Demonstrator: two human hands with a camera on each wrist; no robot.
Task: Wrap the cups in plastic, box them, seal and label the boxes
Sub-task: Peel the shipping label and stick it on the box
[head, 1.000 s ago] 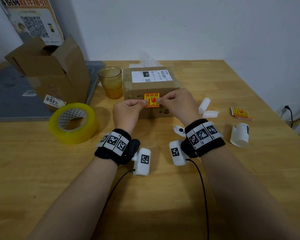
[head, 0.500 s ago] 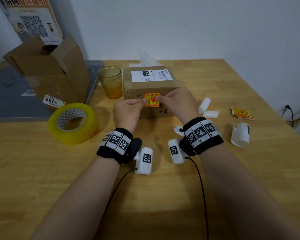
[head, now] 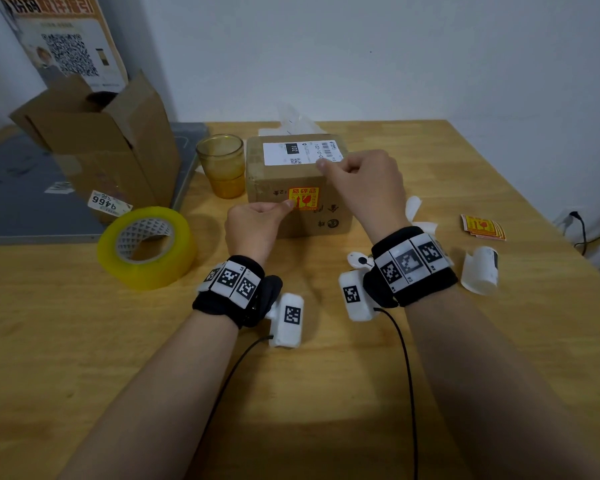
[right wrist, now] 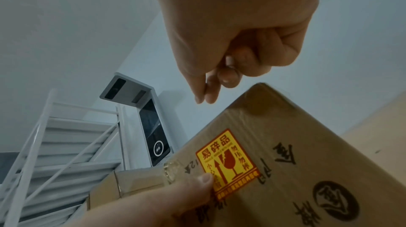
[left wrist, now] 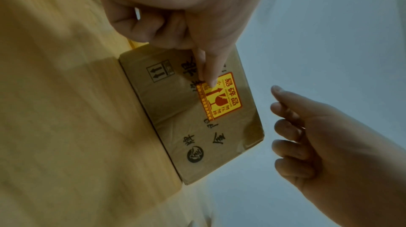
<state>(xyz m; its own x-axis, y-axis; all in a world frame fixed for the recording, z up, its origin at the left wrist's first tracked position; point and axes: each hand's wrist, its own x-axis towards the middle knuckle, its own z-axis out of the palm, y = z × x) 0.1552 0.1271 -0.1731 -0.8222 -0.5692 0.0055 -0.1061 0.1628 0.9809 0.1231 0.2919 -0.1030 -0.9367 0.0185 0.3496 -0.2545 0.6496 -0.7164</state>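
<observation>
A sealed cardboard box (head: 267, 181) stands mid-table with a white shipping label (head: 300, 152) on top. A yellow-and-red fragile sticker (head: 303, 198) lies flat on its front face, also seen in the left wrist view (left wrist: 222, 98) and the right wrist view (right wrist: 228, 163). My left hand (head: 255, 225) has its fingers curled, and the thumb tip presses the sticker's left edge. My right hand (head: 364, 183) hovers over the box's top front edge with fingers curled, holding nothing. An amber glass cup (head: 221, 164) stands unwrapped beside the box's left side.
A yellow tape roll (head: 146, 245) lies front left, an open cardboard box (head: 101, 143) behind it. At the right are a stack of fragile stickers (head: 482, 226), a white label roll (head: 480, 273) and white backing scraps (head: 425, 226). Clear plastic (head: 297, 121) lies behind the sealed box.
Both hands pinched the sticker in front of the box. Now it is stuck on the front face; the right hand has let go and risen, and the left thumb presses it.
</observation>
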